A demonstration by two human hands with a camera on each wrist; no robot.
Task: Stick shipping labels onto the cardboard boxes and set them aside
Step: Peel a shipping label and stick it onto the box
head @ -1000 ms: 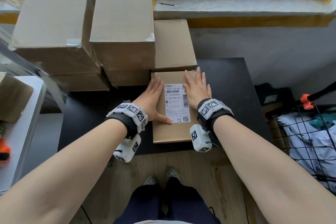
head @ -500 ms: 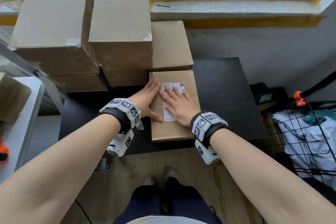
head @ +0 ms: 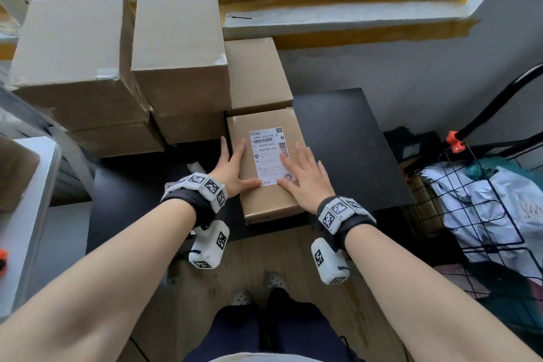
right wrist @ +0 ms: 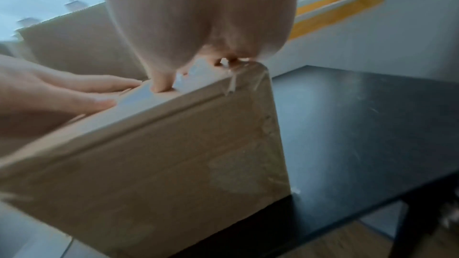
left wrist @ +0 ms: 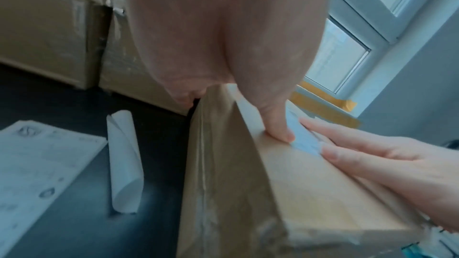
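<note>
Now both hands, L (head: 232, 169) & R (head: 305, 176), lie flat on label (head: 269, 156), lengthwise along box (head: 266, 200).

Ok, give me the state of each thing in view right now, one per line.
shipping label: stuck flat on the box top.
cardboard box: closed, taped, on the black table.
left hand: flat, steadying the box's left edge.
right hand: flat, pressing the label's right side.
backing paper: curled, loose on the table.
stacked boxes: closed, no labels visible.
</note>
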